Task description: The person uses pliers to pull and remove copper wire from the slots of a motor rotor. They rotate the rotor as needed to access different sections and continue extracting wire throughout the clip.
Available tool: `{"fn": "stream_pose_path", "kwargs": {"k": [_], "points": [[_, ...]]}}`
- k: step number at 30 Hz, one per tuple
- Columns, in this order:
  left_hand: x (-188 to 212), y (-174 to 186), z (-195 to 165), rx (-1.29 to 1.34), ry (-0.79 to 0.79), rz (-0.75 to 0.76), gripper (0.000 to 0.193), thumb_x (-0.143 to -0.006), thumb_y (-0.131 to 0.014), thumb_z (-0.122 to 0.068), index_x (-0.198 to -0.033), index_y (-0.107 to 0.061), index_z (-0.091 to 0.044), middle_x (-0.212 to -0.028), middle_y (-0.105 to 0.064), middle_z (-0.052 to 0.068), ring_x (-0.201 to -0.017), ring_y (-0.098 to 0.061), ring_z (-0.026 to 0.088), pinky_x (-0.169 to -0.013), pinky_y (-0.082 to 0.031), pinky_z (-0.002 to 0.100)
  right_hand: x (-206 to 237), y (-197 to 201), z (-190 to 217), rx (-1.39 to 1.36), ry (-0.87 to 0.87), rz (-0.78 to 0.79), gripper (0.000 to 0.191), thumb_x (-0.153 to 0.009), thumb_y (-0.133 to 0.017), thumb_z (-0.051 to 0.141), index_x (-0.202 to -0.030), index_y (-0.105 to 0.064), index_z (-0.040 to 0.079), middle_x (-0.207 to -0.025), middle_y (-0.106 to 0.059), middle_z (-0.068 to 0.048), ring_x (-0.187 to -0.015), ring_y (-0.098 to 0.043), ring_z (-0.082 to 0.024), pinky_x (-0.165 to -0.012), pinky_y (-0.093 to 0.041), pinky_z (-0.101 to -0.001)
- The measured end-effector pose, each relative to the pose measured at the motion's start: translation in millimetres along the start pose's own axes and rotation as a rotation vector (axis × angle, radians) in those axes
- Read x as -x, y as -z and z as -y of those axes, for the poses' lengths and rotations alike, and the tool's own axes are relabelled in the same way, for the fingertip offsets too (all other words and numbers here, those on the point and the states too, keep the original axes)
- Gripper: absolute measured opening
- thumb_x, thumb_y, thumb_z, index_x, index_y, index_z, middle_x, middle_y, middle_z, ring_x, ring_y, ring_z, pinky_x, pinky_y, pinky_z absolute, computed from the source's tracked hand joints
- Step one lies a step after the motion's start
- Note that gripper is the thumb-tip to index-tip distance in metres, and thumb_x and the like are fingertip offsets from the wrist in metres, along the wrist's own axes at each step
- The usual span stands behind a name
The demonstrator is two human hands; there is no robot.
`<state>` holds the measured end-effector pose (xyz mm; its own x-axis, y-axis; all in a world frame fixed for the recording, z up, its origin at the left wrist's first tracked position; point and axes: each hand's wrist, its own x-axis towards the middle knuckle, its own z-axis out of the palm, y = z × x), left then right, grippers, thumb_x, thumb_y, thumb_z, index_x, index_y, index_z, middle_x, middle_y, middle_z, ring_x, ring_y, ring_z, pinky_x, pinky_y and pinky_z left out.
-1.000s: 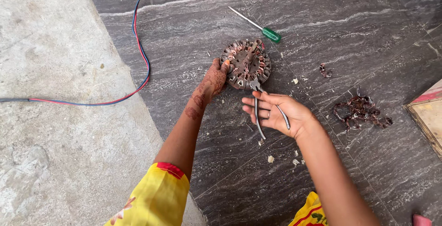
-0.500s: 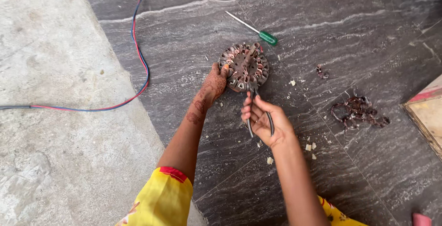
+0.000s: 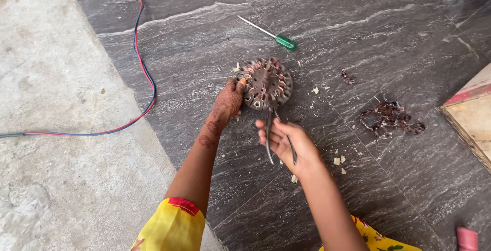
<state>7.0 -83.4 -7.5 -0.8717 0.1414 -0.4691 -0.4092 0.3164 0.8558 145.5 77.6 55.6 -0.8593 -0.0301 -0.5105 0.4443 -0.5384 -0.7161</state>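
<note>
A round motor stator (image 3: 266, 83) with copper windings lies on the dark stone floor. My left hand (image 3: 229, 100) holds its left edge and keeps it steady. My right hand (image 3: 286, 143) grips a pair of metal pliers (image 3: 271, 128) by the handles, and their jaws reach into the near edge of the stator. Both arms wear yellow sleeves with red trim.
A green-handled screwdriver (image 3: 273, 35) lies beyond the stator. Pulled-out copper wire (image 3: 389, 118) is heaped to the right, with a smaller scrap (image 3: 348, 76) nearer. A red and blue cable (image 3: 140, 72) runs along the left. A wooden board (image 3: 473, 113) sits at the right edge. Pale chips litter the floor.
My right hand has closed tighter on the pliers and moved slightly left; the view has shifted a little. The left hand stays on the stator.
</note>
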Motion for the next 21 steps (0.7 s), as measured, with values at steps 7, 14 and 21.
{"fn": "stream_pose_path", "kwargs": {"k": [7, 14, 21], "points": [[7.6, -1.5, -5.4, 0.002, -0.016, 0.038, 0.067, -0.101, -0.044, -0.053, -0.154, -0.037, -0.013, -0.114, -0.074, 0.011, -0.046, -0.061, 0.015, -0.061, -0.062, 0.034, 16.8, -13.2, -33.5, -0.273, 0.066, 0.006, 0.016, -0.102, -0.05, 0.0, -0.114, -0.06, -0.006, -0.109, -0.072, -0.024, -0.096, -0.072, -0.029, -0.088, -0.062, -0.0371], [-2.5, -3.5, 0.8, -0.035, -0.026, 0.04, 0.067, -0.101, -0.045, -0.054, -0.154, -0.038, -0.015, -0.104, -0.077, 0.012, -0.05, -0.068, 0.018, -0.066, -0.061, 0.035, 33.7, -47.6, -45.3, -0.361, 0.047, 0.091, 0.022, -0.098, -0.046, 0.0, -0.117, -0.057, 0.001, -0.131, -0.064, -0.025, -0.122, -0.066, -0.034, -0.104, -0.054, -0.053], [-3.5, -3.0, 1.9, 0.014, -0.023, 0.044, 0.065, -0.1, -0.046, -0.054, -0.152, -0.043, -0.014, -0.106, -0.076, 0.011, -0.052, -0.068, 0.018, -0.063, -0.061, 0.035, 37.6, -51.5, -26.8, -0.464, -0.041, 0.092, 0.036, -0.102, -0.041, 0.012, -0.135, -0.054, 0.005, -0.15, -0.053, -0.023, -0.134, -0.054, -0.029, -0.108, -0.048, -0.0534]]}}
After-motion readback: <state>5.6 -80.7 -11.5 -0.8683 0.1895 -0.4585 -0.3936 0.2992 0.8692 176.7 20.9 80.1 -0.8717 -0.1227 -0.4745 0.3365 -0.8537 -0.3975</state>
